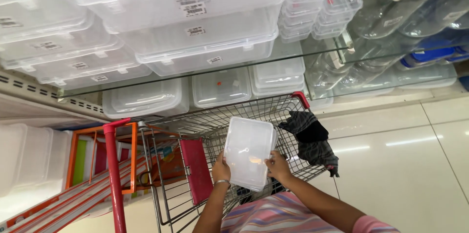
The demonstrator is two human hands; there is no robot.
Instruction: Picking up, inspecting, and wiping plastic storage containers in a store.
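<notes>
Both hands grip a clear box (248,152) over the cart (205,130), the left hand (221,169) clasping its near left edge and the right hand (278,166) its near right corner, with stacked tubs (195,32) shelved beyond.

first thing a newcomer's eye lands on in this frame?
Probably the clear lidded plastic container at centre, held by its lower edge in both hands, left hand and right hand, above a wire shopping cart. Next, the stacks of clear storage boxes on glass shelves filling the top. Dark cloth drapes over the cart's right rim.
</notes>
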